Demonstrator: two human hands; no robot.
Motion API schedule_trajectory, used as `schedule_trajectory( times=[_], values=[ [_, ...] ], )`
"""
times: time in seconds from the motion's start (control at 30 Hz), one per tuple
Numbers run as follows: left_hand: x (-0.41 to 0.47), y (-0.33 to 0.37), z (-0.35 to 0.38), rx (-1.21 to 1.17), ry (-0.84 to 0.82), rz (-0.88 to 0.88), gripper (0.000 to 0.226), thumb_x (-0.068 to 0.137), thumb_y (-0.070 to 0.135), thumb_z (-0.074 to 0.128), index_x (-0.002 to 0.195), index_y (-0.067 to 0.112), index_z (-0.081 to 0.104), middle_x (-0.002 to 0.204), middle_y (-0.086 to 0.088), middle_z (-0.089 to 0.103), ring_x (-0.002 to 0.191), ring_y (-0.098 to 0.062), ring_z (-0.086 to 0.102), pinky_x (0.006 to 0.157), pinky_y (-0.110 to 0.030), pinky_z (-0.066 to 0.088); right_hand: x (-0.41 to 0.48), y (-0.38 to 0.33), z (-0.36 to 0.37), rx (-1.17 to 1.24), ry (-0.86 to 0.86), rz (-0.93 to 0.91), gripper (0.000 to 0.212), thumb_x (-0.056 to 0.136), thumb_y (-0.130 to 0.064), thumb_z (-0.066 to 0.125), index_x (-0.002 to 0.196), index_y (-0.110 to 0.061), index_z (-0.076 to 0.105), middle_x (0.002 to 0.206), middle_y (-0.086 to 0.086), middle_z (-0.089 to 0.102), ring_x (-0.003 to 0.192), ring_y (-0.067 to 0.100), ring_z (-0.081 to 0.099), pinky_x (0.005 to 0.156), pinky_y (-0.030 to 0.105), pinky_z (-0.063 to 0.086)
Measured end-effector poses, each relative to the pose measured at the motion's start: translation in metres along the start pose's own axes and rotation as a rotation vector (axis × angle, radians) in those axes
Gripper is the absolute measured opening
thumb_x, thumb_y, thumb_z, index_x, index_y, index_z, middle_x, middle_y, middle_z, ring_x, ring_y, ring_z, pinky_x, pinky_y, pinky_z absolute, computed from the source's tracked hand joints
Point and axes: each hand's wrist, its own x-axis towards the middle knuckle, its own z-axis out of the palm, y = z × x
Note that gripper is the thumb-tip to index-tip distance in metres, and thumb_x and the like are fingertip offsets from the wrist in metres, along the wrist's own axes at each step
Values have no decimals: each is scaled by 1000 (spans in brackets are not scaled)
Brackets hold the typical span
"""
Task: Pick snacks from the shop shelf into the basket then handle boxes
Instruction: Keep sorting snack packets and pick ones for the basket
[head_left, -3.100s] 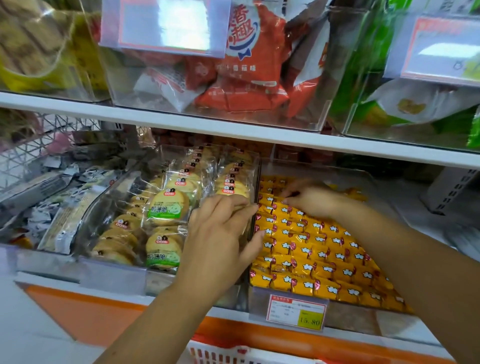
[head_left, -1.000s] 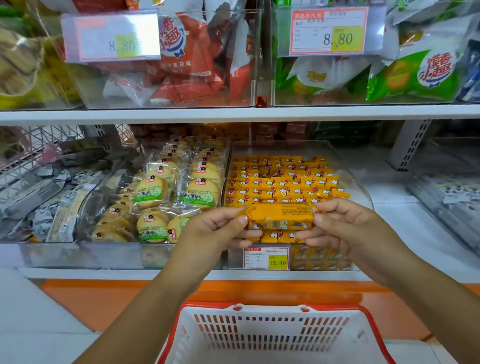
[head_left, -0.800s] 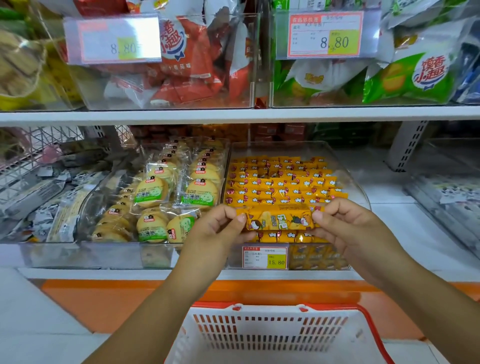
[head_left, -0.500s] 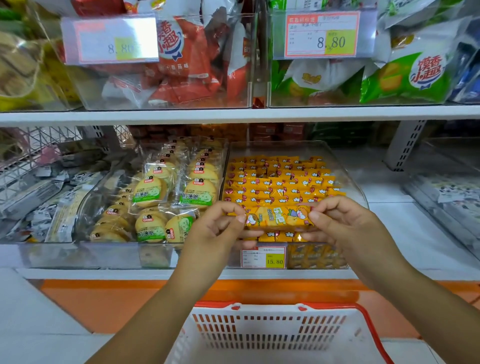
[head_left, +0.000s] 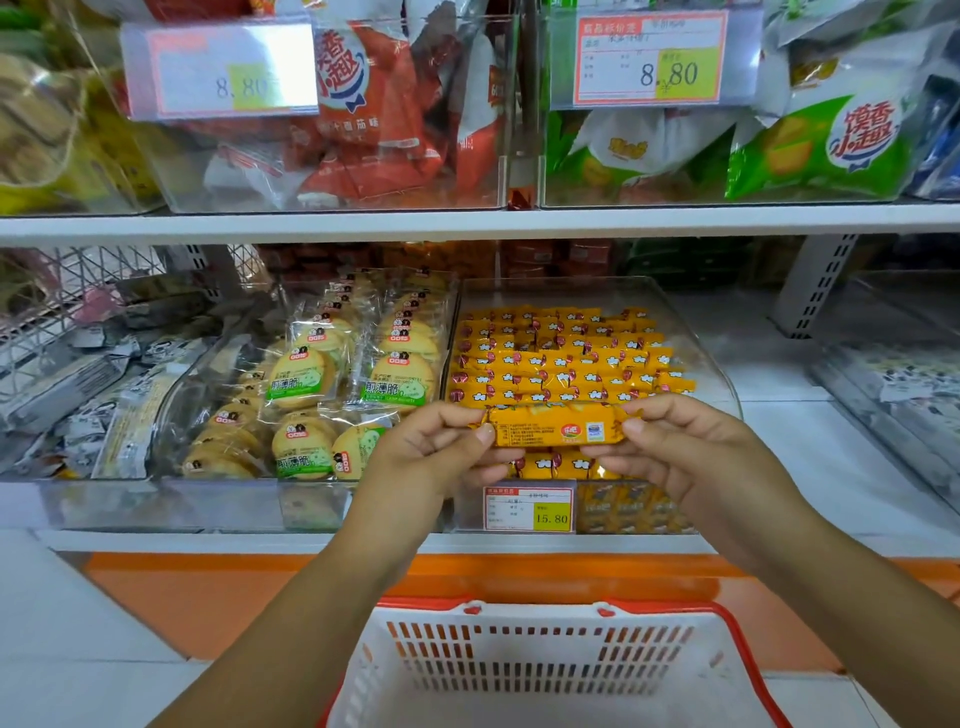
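A white shop shelf (head_left: 467, 226) divides the stock: red bags (head_left: 374, 130) and green bags (head_left: 810, 150) in bins above, and below it round biscuits (head_left: 306, 376) in green-labelled wrappers beside a clear bin (head_left: 723, 379) of small yellow packets (head_left: 561, 358), whose price tag (head_left: 530, 509) reads 15.80. Both arms reach forward in front of that bin. The left hand (head_left: 431, 454) and right hand (head_left: 685, 452) each pinch one end of a yellow snack packet (head_left: 556, 426), held level, above a white, red-rimmed basket (head_left: 545, 670).

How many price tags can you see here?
3. Left 8.80 tag, up top, before red snack bags; right 8.80 tag before green snack bags; 15.80 tag on the lower clear bin. Others may be hidden.
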Motion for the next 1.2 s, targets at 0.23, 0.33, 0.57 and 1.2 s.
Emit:
schedule_trajectory(
  times=[0.23,0.33,0.57,1.2],
  values=[
    [1,3,-7,19,-91,-39,28,89,-2,60,116,7,63,108,-13,74,102,-30,72,84,-31,60,1,-2,-5,106,-24,90,31,82,1,57,112,-3,65,93,16,75,94,32,74,74,26,61],
    [1,4,-9,13,-135,-29,37,81,2,65,117,11,63,109,-12,74,102,-27,72,82,-29,59,0,-6,-5,95,-64,87,41,77,0,60,118,-7,61,102,16,75,98,30,73,75,24,60],
    [2,-2,-9,144,-5,41,5,81,15,67,78,14,70,92,-8,75,87,-22,72,71,-25,59,-1,1,-5,-85,-43,-1,52,41,-57,93,68,-21,67,91,9,75,96,27,73,78,26,59],
    [-2,-5,5,102,67,48,24,84,9,69,107,13,71,98,-6,77,88,-19,74,68,-25,59,-1,7,3,-142,29,-24,36,71,-25,70,102,-9,62,105,12,74,89,31,74,84,38,57]
  ],
)
